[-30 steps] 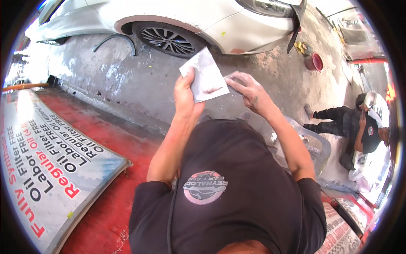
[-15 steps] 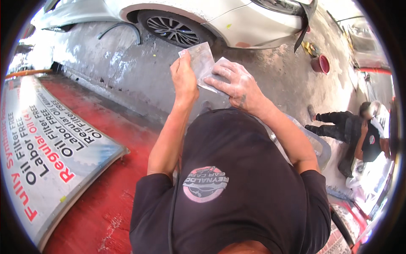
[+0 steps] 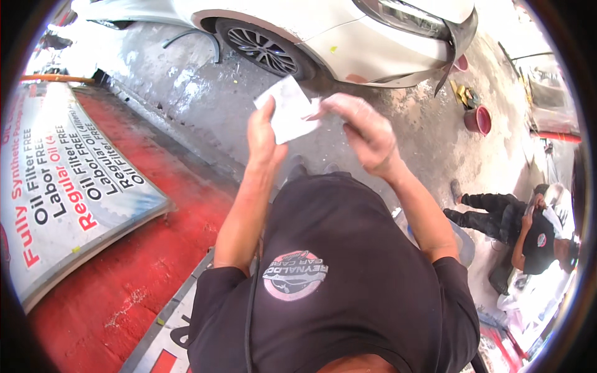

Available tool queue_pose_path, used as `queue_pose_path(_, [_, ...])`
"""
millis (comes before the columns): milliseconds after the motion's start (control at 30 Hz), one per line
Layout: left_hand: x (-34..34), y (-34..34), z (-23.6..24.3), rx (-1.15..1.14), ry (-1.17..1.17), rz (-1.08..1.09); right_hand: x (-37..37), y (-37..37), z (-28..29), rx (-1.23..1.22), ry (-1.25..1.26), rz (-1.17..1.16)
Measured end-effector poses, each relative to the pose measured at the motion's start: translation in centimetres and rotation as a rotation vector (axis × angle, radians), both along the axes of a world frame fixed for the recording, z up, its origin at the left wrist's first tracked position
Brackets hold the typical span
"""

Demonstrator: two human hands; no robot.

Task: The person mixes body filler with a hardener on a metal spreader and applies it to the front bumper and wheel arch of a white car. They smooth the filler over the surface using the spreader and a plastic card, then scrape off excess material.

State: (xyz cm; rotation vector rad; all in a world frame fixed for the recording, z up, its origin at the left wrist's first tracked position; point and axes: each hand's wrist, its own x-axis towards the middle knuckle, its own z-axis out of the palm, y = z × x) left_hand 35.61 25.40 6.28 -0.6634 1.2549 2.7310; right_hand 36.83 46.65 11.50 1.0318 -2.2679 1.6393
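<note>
My left hand [image 3: 266, 133] is closed on a white square sheet [image 3: 287, 112], thumb on its face, holding it out in front of my dark shirt. My right hand [image 3: 365, 133] is at the sheet's right side, whitish dust on its fingers. Its fingertips reach a pale flap or piece [image 3: 311, 109] at that edge, but motion blur hides whether they grip it. Detail on the sheet is washed out.
A white car [image 3: 379, 56] with a loose bumper corner stands ahead, a curved strip [image 3: 189, 38] beside it. A red bucket [image 3: 477, 119] is right. Printed sign panels [image 3: 112, 242] rest left on red-stained ground. Another person [image 3: 507, 227] in dark clothes is at far right.
My right hand went onto the sheet half a second ago and has since drawn back rightward and blurred. My left hand still holds the sheet, now turned and lower than half a second ago.
</note>
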Motion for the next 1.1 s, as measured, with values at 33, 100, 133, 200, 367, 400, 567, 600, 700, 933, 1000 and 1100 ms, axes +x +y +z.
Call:
queue_pose_path(33, [1.1, 0.9, -0.3, 0.159, -0.067, -0.003, 0.5, 0.0, -0.4, 0.079, 0.102, 0.013])
queue_pose_path(100, [2.0, 1.7, -0.3, 0.315, -0.117, 0.011, 1.4, 0.3, -1.7, 0.229, 0.084, 0.012])
queue_pose_path(133, [2.5, 2.1, 0.0, 0.318, -0.107, 0.037, 1.3, 0.9, -2.8, 0.247, 0.076, -0.007])
queue_pose_path(200, [3.0, 2.4, 0.8, 0.327, -0.049, 0.080, 0.8, 2.3, -3.8, 0.316, 0.075, -0.019])
queue_pose_path(367, [3.4, 1.6, 3.0, 0.151, 0.114, 0.064, -0.8, 5.1, -2.4, 0.386, 0.197, -0.043])
queue_pose_path(400, [3.7, 1.4, 2.6, 0.149, 0.087, 0.074, -1.4, 5.1, 0.8, 0.333, 0.297, -0.071])
queue_pose_path(567, [4.2, 2.3, 2.2, 0.037, 0.059, 0.016, 0.2, 3.3, 1.7, 0.551, 0.482, 0.204])
queue_pose_path(600, [4.5, 2.5, 2.1, -0.027, 0.065, 0.002, 0.5, 3.5, 2.0, 0.613, 0.462, 0.304])
queue_pose_path(700, [5.4, 1.7, 1.1, -0.067, 0.091, -0.023, -0.6, 3.7, 3.6, 0.498, 0.583, 0.187])
queue_pose_path(933, [4.8, 1.3, 1.1, -0.147, 0.112, 0.053, -1.2, 1.4, 2.8, 0.526, 0.520, 0.263])
queue_pose_path(1000, [5.2, 0.9, 0.9, -0.155, 0.100, 0.055, -1.3, 0.4, 2.4, 0.515, 0.524, 0.191])
queue_pose_path(1100, [3.8, -0.2, 0.6, -0.227, 0.110, 0.015, -0.9, -0.3, 0.8, 0.595, 0.466, 0.343])
